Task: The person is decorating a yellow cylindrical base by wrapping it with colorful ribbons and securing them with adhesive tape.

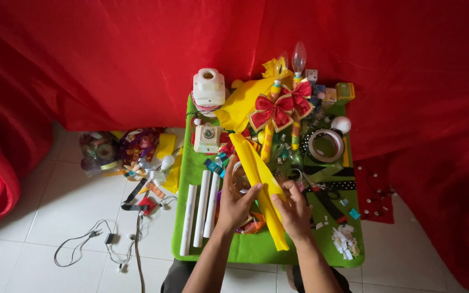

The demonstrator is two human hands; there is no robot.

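A long folded strip of yellow crepe paper [253, 163] runs diagonally over the green table [256, 249]. My left hand [234, 203] pinches its left edge near the middle. My right hand [294, 211] grips the strip from the right, a little lower. Both hands are closed on the paper. Behind them stand two decorated lamp sticks with red and gold bows [278, 108] and clear bulbs [298, 57] on top.
Three white tubes [199, 209] lie at the table's left. A tape roll [325, 145], white lamp holders [208, 87], ribbons and paper scraps [344, 241] crowd the table. Ribbon spools [131, 149] and cables [90, 244] lie on the tiled floor. Red cloth hangs behind.
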